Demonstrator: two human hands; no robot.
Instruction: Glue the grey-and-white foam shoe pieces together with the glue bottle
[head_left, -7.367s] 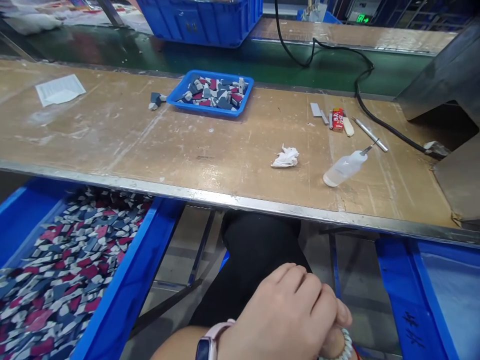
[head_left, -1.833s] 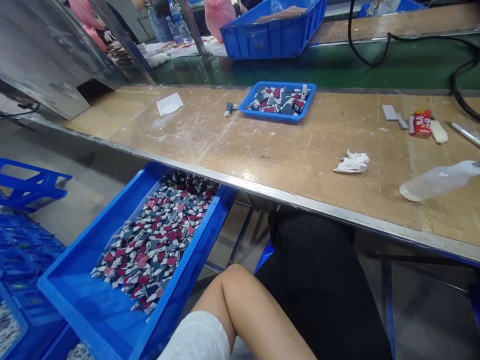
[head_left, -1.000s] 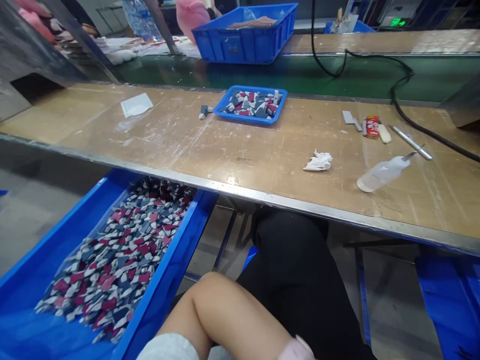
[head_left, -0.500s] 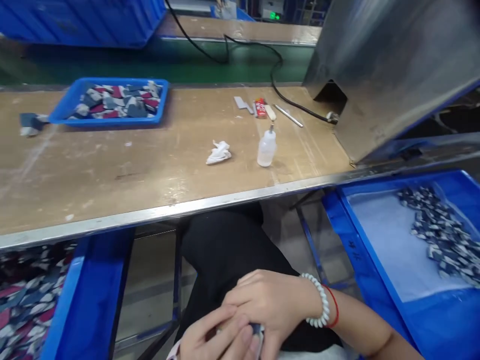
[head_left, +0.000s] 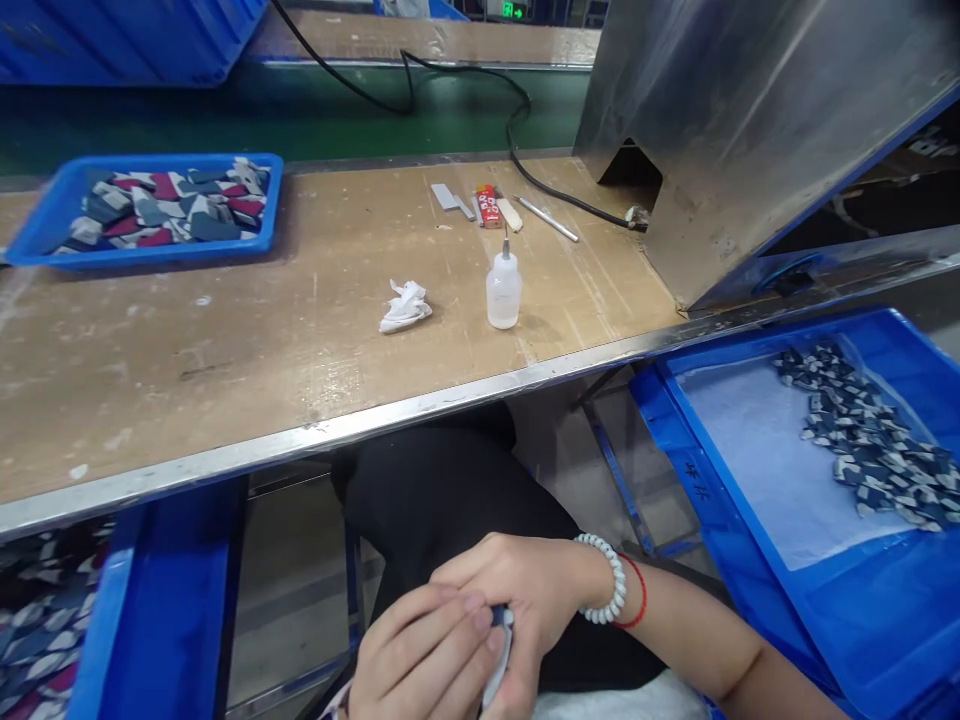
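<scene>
My left hand and my right hand are together over my lap, low in the view. Between them is a small dark-blue and white piece, mostly covered by the fingers. My right hand is wrapped round the piece, and the fingers of my left hand press against it from the left. What lies under the palms is hidden. Similar blue, white and dark-red pieces fill a shallow blue tray on the bench.
On the bench stand a clear needle-tipped bottle and a crumpled white tissue. Behind them lie a red packet and a silver pen-like tool. A metal housing and a blue bin of dark pieces are at right.
The view has shifted, so the bench things sit further left. My left hand's fingers have closed up over the piece, and more of its white edge shows.
</scene>
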